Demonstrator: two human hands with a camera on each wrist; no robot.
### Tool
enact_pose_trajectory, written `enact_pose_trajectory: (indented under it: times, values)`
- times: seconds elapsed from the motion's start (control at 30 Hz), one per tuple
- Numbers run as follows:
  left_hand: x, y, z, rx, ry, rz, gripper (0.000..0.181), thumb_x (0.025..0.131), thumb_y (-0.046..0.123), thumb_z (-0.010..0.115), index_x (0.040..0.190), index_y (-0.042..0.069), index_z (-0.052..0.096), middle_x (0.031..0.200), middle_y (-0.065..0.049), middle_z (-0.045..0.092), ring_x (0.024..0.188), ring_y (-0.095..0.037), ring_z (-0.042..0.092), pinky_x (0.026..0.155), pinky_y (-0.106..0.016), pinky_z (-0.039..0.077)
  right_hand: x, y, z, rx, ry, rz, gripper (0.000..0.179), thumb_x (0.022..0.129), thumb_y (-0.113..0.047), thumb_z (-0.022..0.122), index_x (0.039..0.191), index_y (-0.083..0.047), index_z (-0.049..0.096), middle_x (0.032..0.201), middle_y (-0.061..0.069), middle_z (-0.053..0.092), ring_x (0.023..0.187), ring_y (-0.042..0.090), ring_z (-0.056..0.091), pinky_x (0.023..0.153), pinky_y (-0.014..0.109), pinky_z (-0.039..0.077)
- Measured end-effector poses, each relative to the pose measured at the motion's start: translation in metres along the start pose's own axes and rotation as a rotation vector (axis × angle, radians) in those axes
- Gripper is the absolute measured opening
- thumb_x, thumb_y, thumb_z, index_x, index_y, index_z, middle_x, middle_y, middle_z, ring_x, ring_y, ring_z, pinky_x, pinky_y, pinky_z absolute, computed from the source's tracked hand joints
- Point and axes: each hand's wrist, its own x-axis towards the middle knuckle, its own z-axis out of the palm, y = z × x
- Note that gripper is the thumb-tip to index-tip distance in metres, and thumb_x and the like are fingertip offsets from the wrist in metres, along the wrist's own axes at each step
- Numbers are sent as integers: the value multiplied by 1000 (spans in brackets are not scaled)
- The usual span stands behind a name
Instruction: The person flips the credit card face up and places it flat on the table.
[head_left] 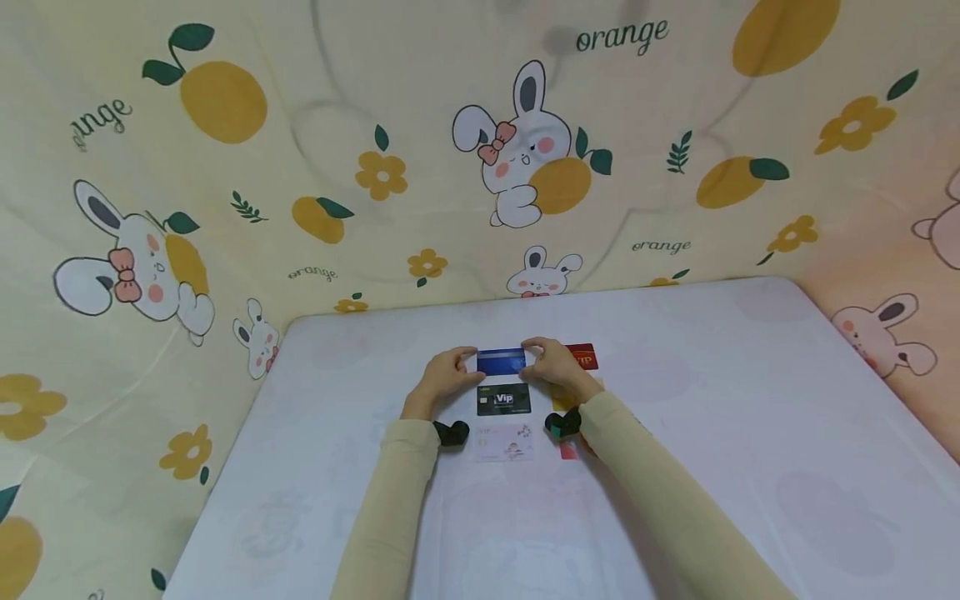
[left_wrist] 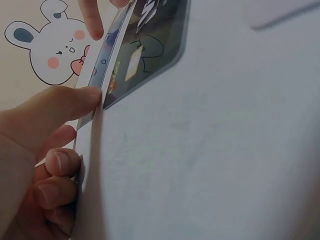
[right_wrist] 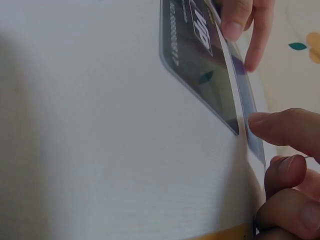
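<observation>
A blue card (head_left: 501,362) lies at the top of a column of cards on the white table. My left hand (head_left: 444,372) holds its left short side, thumb at the near corner and index finger at the far one. On the opposite short side, my right hand (head_left: 558,367) grips the corners the same way. Just below is a black card (head_left: 503,399) marked "Vip", with a small gap between the two. Both wrist views show the thumbs at the blue card's near edge, beside the black card (left_wrist: 150,55).
A pale card (head_left: 504,442) with pink print lies nearest me in the column. To the right, a red VIP card (head_left: 587,357), a gold card (head_left: 559,397) and a reddish card (head_left: 569,451) are partly covered by my right hand and arm. A patterned cloth (head_left: 420,117) hangs behind the table.
</observation>
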Motion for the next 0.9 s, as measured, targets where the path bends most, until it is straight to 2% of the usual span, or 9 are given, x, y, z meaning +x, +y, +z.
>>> enact_pose_trajectory:
  times: [0.2,0.37,0.57,0.73,0.9]
  values:
    - [1,1,1,-25,-13,-7,59,80,33,70,133,15,50,64,7,43,59,-8,39,68,-23,36,-5,-3,-6,-12,10,-51,59,76,-25,73,130,-19,51,87,8,48,75,19,46,64,27,35]
    - [1,6,2,-26,-7,29,58,81,30,69,133,13,49,65,5,42,60,-9,39,64,-22,34,-11,-2,-16,-6,6,-102,56,78,-25,72,129,-16,51,74,3,47,63,15,44,56,23,36]
    - [2,20,4,-25,-8,84,54,82,29,68,130,11,52,65,4,40,60,-9,38,61,-21,32,-16,6,-31,37,-20,-157,53,80,-19,70,129,-11,51,72,2,52,60,13,51,56,22,43]
    - [6,32,6,-17,-35,111,54,83,30,68,131,11,51,66,5,40,62,-9,39,60,-20,32,-18,12,-42,-14,-17,-197,51,81,-19,69,127,-8,51,71,2,54,65,14,51,60,23,42]
    - [9,44,9,-13,-56,135,55,82,30,68,131,11,51,66,4,41,62,-10,40,58,-20,32,-19,20,-50,-67,-12,-186,51,82,-22,67,128,-9,51,75,4,53,75,17,49,63,22,40]
